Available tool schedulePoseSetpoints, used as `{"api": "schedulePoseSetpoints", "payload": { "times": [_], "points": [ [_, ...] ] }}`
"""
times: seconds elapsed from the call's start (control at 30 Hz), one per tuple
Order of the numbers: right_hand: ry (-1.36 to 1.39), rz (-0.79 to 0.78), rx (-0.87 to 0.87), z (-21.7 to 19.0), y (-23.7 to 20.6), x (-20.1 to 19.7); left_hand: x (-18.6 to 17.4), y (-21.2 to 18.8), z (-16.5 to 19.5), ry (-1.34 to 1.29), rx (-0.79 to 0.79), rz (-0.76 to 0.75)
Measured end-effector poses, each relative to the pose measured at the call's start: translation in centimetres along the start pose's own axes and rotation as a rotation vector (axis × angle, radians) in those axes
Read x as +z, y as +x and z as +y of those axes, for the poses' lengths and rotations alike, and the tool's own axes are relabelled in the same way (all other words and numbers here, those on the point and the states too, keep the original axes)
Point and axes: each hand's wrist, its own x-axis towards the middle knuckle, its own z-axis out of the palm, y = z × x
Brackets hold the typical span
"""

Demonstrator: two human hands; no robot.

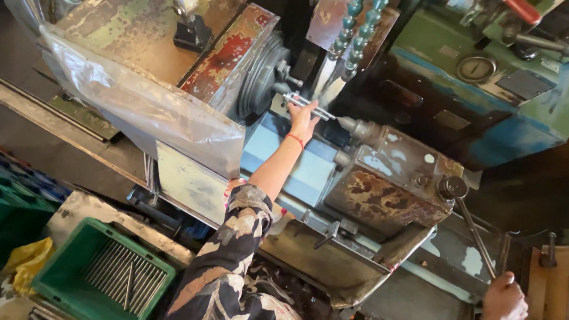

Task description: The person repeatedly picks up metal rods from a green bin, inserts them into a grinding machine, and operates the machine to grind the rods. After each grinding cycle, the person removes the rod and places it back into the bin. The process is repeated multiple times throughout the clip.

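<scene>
Green crate: nearest to the person, well below and left of the lathe chuck; thin metal rods lie in it side by side

Right hand: low and far right of the chuck; fingers curled shut around the end of a long lever; the lever runs up to a round knob on the rusty tailstock block

Left hand: just right of the chuck, arm stretched out, a red band on the wrist; fingers closed on a short shiny metal rod

Metal rod: lies flat between the chuck and the pointed tip of the tailstock; one end sits at the chuck's mouth

Coolant hoses: above and right of the chuck, hanging down toward the rod

Step in hand: it looks like the rod is being set into the chuck, with the lever held ready

Next move calls for: I think the rod must sit straight in the chuck; fingers must get clear of the chuck before anything spins
</scene>
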Motion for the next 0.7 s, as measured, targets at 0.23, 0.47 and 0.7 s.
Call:
{"api": "schedulePoseSetpoints", "payload": {
  "times": [0.23, 0.47, 0.7],
  "points": [
    [0.046, -0.005, -0.032, 0.2, -0.2, -0.4, 0.2, -0.2, 0.1, -0.022, 0.009, -0.022],
    [0.065, 0.239, -0.221, 1.1, -1.0, 0.4, -0.2, 0.4, 0.0, -0.018, 0.014, -0.012],
    [1.097, 0.270, 0.403, 4.2, -6.0, 1.9, 2.4, -0.1, 1.7, -0.027, 0.094, 0.105]
  ]
}}
